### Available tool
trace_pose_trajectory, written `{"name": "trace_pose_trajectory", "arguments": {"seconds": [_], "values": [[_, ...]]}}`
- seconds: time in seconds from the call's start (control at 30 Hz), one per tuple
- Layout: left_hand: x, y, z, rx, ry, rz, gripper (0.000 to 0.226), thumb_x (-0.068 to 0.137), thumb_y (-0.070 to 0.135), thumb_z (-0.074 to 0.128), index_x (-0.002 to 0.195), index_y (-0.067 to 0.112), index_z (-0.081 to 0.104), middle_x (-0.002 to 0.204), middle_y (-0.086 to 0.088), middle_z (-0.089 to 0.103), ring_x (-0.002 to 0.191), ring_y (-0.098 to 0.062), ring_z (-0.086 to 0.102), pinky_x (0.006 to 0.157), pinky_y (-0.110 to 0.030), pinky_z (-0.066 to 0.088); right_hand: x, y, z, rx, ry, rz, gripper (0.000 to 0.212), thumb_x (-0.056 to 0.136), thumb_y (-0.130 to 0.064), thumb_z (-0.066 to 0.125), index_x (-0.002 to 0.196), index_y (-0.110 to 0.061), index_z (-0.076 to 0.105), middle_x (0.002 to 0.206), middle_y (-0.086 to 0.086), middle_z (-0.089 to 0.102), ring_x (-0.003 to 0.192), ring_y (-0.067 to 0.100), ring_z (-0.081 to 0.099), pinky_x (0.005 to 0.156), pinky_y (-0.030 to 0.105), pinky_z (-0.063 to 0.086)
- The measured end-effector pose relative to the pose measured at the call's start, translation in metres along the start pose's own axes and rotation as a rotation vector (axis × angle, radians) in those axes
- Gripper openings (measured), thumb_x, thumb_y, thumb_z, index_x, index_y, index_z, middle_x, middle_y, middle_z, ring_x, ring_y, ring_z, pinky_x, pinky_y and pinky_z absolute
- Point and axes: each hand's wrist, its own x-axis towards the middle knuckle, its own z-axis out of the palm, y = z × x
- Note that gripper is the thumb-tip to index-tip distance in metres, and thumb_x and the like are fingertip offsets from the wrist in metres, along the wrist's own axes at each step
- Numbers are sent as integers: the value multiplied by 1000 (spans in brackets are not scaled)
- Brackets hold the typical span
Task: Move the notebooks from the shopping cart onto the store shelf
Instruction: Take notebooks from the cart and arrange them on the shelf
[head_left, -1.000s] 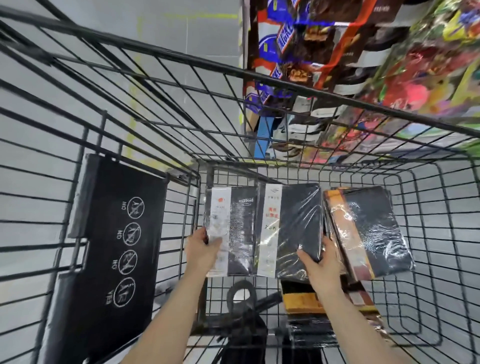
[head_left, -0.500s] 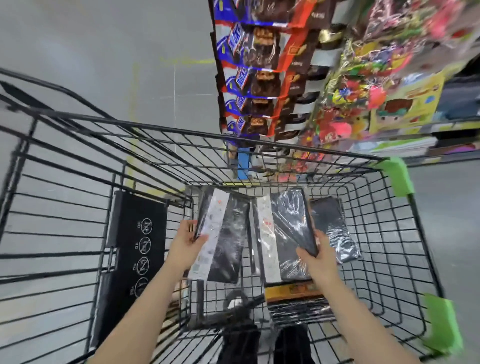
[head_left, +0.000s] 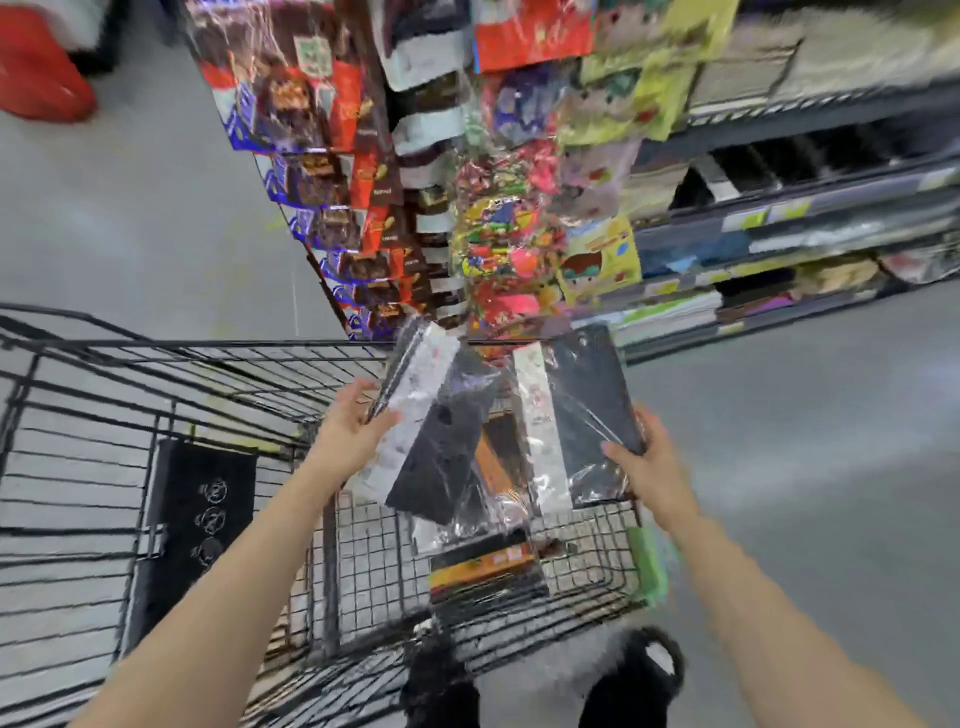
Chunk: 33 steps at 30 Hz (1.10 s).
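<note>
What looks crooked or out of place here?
Nothing looks damaged. The left hand holds its wrapped notebook tilted, while the right hand holds the other notebook straighter. An orange-banded notebook lies loosely in the cart, not stacked. Blur hides finer detail.

Both bare arms reached forward toward 12 o'clock. The left hand (head_left: 349, 429) pinched a notebook (head_left: 426, 421) at 11 o'clock; the right hand (head_left: 647, 465) gripped another notebook (head_left: 587, 410) at 1 o'clock.
</note>
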Motion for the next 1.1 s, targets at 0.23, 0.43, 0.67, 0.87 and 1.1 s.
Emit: {"name": "trace_pose_trajectory", "arguments": {"seconds": [0.23, 0.43, 0.67, 0.87, 1.1], "values": [[-24, 84, 131, -76, 138, 62, 27, 85, 3, 63, 102, 17, 47, 68, 2, 51, 50, -2, 51, 40, -9, 38, 40, 15, -152, 93, -17, -79, 46, 81, 5, 61, 122, -7, 44, 112, 15, 59, 87, 21, 57, 73, 23, 46], [-32, 143, 242, -36, 126, 59, 30, 84, 23, 67, 108, 24, 49, 75, 0, 56, 53, -11, 47, 51, -22, 41, 67, 27, -286, 126, -12, -116, 51, 82, 11, 57, 128, -3, 41, 111, 10, 57, 85, 17, 59, 67, 7, 48], [-10, 207, 343, -91, 112, 132, 34, 86, 10, 63, 115, 15, 47, 92, -1, 56, 82, -18, 51, 60, -13, 41, 108, 44, -381, 173, 47, -67, 55, 82, 6, 60, 132, -6, 39, 117, 13, 58, 99, 29, 59, 65, 12, 52], [40, 244, 402, -107, 99, 106, 35, 85, 10, 64, 116, 11, 49, 111, -8, 57, 79, -1, 58, 67, -13, 43, 167, 40, -437, 124, 66, -68, 46, 83, 3, 61, 123, -9, 43, 105, 11, 60, 72, 4, 62, 54, 7, 49], [145, 286, 458, -54, 100, 98, 31, 85, 8, 64, 113, 7, 51, 101, -13, 62, 69, -14, 55, 57, -7, 45, 280, 28, -485, 148, 70, -52, 47, 84, 2, 60, 127, -9, 43, 115, 17, 62, 86, 23, 63, 64, 20, 56]]}}
